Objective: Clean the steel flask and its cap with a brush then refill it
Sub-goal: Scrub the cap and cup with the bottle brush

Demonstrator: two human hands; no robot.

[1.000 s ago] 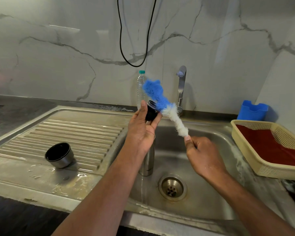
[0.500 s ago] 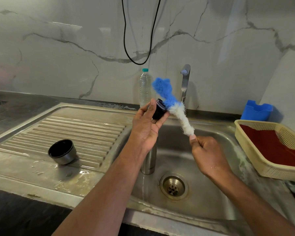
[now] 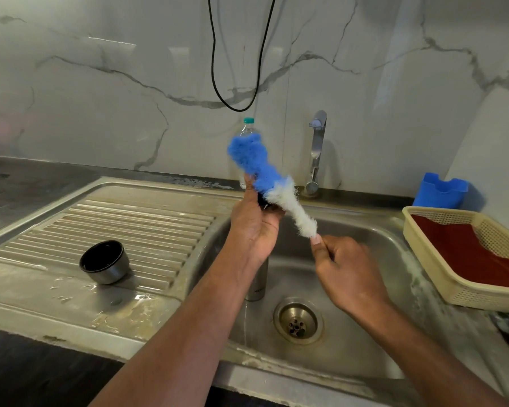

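- My left hand (image 3: 254,227) grips the steel flask (image 3: 257,282) upright in the sink (image 3: 362,233)
- My right hand (image 3: 346,273) fingers pinch the brush (image 3: 269,179)

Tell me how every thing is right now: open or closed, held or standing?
Flask: upright in the sink, top hidden by the left hand.
Cap: held by the left hand.
Brush: held by the right hand, bristles against the cap.
Cup lid: mouth up on the drainboard.
Tap: no water seen.
Plastic bottle: capped, standing.
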